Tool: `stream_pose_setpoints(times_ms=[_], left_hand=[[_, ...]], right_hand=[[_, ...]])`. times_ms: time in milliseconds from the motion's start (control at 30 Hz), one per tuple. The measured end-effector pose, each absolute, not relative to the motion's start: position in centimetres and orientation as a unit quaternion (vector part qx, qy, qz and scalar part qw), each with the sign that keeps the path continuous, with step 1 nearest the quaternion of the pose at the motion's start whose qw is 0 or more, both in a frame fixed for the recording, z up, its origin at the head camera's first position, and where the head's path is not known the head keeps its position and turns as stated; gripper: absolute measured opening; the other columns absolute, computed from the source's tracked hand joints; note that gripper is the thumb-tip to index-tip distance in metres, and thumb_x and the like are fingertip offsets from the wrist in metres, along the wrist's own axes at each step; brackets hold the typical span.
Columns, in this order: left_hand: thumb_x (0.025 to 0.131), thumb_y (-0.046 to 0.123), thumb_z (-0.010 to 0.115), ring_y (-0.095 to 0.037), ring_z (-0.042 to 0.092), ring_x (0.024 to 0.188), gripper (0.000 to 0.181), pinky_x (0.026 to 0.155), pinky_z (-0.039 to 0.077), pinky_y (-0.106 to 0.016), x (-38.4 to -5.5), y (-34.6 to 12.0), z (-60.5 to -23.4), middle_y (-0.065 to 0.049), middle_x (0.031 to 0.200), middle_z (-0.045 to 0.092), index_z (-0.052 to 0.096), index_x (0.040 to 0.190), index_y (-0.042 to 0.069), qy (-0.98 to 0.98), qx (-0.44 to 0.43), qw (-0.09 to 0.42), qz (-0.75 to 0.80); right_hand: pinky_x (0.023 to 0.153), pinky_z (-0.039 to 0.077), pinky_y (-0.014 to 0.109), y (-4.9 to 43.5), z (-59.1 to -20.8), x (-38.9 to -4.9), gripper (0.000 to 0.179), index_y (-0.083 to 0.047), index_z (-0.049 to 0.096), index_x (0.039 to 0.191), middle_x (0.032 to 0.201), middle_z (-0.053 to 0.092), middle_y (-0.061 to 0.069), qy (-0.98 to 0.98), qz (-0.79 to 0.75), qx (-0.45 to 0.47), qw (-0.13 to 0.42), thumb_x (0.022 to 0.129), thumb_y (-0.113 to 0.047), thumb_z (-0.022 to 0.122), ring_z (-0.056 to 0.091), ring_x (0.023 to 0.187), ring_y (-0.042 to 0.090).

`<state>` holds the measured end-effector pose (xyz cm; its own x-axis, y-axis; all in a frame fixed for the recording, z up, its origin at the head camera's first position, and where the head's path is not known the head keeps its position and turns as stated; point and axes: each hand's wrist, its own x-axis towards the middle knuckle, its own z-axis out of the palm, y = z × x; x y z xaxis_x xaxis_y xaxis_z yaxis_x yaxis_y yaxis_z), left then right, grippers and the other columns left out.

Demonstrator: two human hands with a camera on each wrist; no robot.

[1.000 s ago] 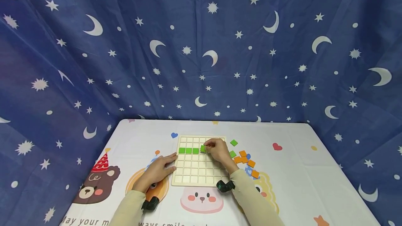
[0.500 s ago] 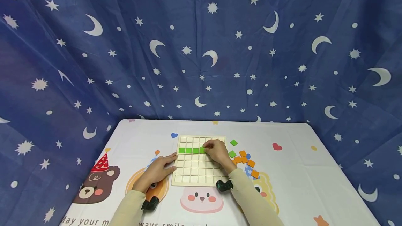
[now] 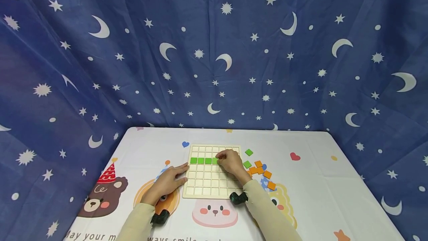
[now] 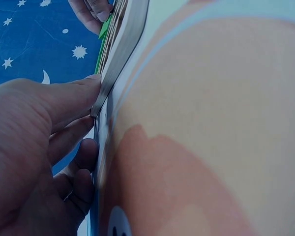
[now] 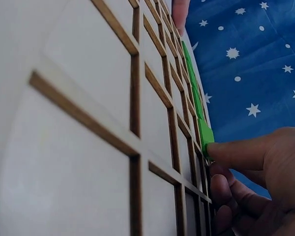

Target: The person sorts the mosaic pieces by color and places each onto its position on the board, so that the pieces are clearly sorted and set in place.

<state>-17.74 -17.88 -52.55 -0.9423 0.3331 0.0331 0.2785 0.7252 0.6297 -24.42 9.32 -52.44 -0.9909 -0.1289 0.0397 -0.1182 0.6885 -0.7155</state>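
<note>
A pale wooden grid board (image 3: 202,183) lies on the table. Three green square tiles (image 3: 200,160) sit side by side in its second row from the back. Beside them is a fourth green tile (image 3: 214,161), pinched by my right hand (image 3: 231,162); in the right wrist view this green tile (image 5: 205,133) stands slightly raised in its cell, with the thumb against its edge. My left hand (image 3: 169,180) touches the board's left edge with fingers extended. In the left wrist view its fingertips meet the board's side (image 4: 119,59).
Right of the board lie two loose green tiles (image 3: 249,152) and several orange tiles (image 3: 267,174), partly behind the right wrist. The white tablecloth (image 3: 314,192) has printed animals. A dark blue curtain (image 3: 214,47) with moons and stars hangs behind the table.
The fourth green tile has shifted slightly left and down into line with the other three. My right hand has moved a little with it. The left hand stays in place.
</note>
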Motion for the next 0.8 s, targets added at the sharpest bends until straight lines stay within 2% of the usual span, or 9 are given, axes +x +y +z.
stream_pose_setpoints(times_ms=[300, 567, 800], left_hand=[[0.093, 0.022, 0.067, -0.036, 0.052, 0.129, 0.05, 0.105, 0.043, -0.051, -17.8, -18.0, -52.7, -0.002, 0.152, 0.047, 0.056, 0.14, 0.01, 0.928, 0.166, 0.04, 0.331], [0.093, 0.023, 0.067, -0.036, 0.05, 0.131, 0.05, 0.106, 0.042, -0.052, -17.8, -17.9, -52.8, -0.001, 0.152, 0.047, 0.056, 0.14, 0.01, 0.926, 0.162, 0.046, 0.337], [0.093, 0.024, 0.068, -0.036, 0.05, 0.132, 0.05, 0.106, 0.042, -0.052, -17.7, -17.9, -52.7, 0.0, 0.152, 0.047, 0.056, 0.14, 0.011, 0.928, 0.16, 0.042, 0.333]], right_hand=[[0.074, 0.049, 0.033, 9.2, -52.3, -24.4, 0.014, -0.016, 0.078, 0.097, 0.097, 0.069, 0.002, 0.919, -0.389, -0.061, 0.019, 0.084, -0.013, 0.075, 0.058, 0.083, 0.014], [0.068, 0.048, 0.028, 9.6, -52.3, -24.3, 0.02, -0.008, 0.074, 0.106, 0.091, 0.068, 0.003, 0.896, -0.437, -0.079, 0.024, 0.086, -0.009, 0.073, 0.058, 0.079, 0.014], [0.071, 0.053, 0.029, 9.8, -50.9, -24.0, 0.022, -0.01, 0.073, 0.109, 0.103, 0.071, 0.004, 0.875, -0.477, -0.077, 0.041, 0.088, -0.014, 0.073, 0.064, 0.086, 0.016]])
